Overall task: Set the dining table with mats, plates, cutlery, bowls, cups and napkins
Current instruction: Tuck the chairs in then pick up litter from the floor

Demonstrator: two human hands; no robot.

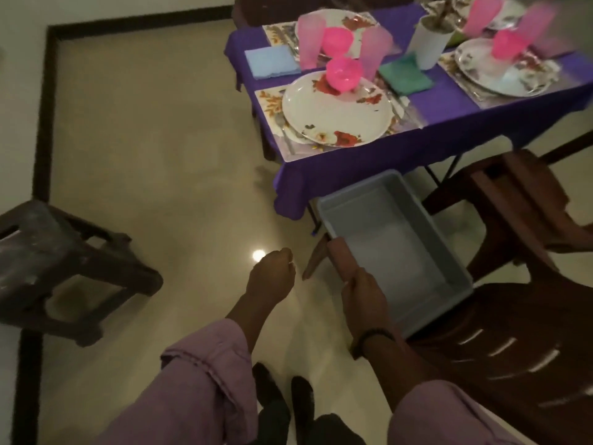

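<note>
The table under a purple cloth stands at the upper right, carrying floral mats, plates, pink bowls and pink cups. On the nearest mat lies a flowered plate with a pink bowl on its far edge and cutlery at its left. A blue napkin and a green napkin rest on the cloth. My right hand grips the near rim of an empty grey tub below the table's edge. Curled and holding nothing, my left hand hangs over the floor.
A dark stool stands at the left. One brown plastic chair is under and beside the tub, and another chair is behind it. A white vase stands mid-table. My feet are on the glossy tile floor.
</note>
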